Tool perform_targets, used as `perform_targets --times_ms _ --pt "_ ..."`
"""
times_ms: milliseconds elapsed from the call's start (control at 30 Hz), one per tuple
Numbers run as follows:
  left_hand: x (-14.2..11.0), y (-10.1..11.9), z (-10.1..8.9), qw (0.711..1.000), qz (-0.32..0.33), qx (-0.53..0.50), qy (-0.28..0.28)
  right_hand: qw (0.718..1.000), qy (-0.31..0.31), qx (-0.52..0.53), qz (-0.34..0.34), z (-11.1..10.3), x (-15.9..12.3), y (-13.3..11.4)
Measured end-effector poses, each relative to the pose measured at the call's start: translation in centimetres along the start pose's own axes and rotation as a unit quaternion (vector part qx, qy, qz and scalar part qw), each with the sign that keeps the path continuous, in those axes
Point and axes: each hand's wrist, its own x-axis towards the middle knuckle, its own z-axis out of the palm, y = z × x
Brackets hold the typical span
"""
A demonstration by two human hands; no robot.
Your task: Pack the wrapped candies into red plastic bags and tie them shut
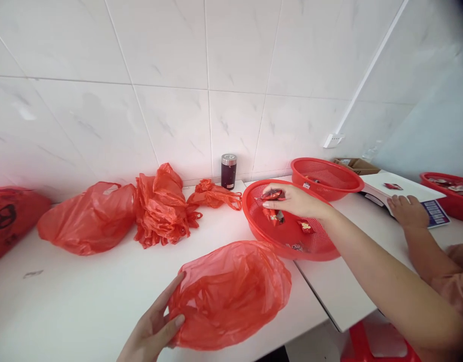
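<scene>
My left hand [156, 319] pinches the near left rim of a thin red plastic bag [231, 296], whose mouth gapes upward above the table's front part. Inside the bag I see only crumpled folds. My right hand [297, 201] reaches over a round red plastic basket [259, 235], fingers closed on a small shiny red packet [272, 194]. Just below those fingers is another packet [273, 216]; whether it is also held I cannot tell. A single red packet [305, 228] lies on the basket's right side.
Bunched red bags [161, 206] and a filled red bag [90, 218] lie at left. A dark tumbler [228, 173] stands by the wall. Behind is a second red basket [325, 190]. A co-worker's hand [409, 211] rests on a white scale [408, 188] at right.
</scene>
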Motion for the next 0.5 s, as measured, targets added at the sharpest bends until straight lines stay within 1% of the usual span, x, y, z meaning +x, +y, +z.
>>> perform_targets --times_ms 67,100,133,167,200,267,300,367,433,500 --pt "0.1 0.1 0.2 0.999 0.001 0.029 -0.022 0.989 -0.102 0.104 -0.026 2.8 -1.3 -2.4" --pt "0.2 0.2 0.3 0.999 0.002 0.031 -0.033 0.980 -0.152 0.119 -0.045 4.7 -1.8 -3.1" --pt "0.2 0.2 0.6 0.999 0.005 0.026 -0.042 0.976 -0.184 0.096 -0.066 6.7 -2.2 -3.5" --pt "0.1 0.3 0.8 0.999 0.008 0.017 -0.050 0.974 -0.201 0.049 -0.089 8.7 -2.4 -3.6" --pt "0.1 0.3 1.0 0.998 0.009 0.008 -0.058 0.973 -0.203 -0.014 -0.110 10.6 -2.5 -3.3" --pt "0.0 0.4 1.4 0.997 0.009 -0.005 -0.071 0.968 -0.178 -0.133 -0.118 13.6 -2.3 -2.4" --pt "-0.1 0.4 1.5 0.997 0.008 -0.011 -0.075 0.964 -0.160 -0.180 -0.112 14.5 -2.1 -1.8" --pt "-0.3 0.3 1.4 0.997 0.010 -0.023 -0.076 0.958 -0.140 -0.229 -0.097 15.3 -1.8 -0.8" --pt "-0.4 0.2 1.1 0.997 0.010 -0.031 -0.072 0.957 -0.145 -0.235 -0.090 15.0 -1.8 -0.3" --pt "-0.6 0.1 0.8 0.997 0.006 -0.039 -0.066 0.957 -0.151 -0.232 -0.083 14.3 -2.3 -0.3"
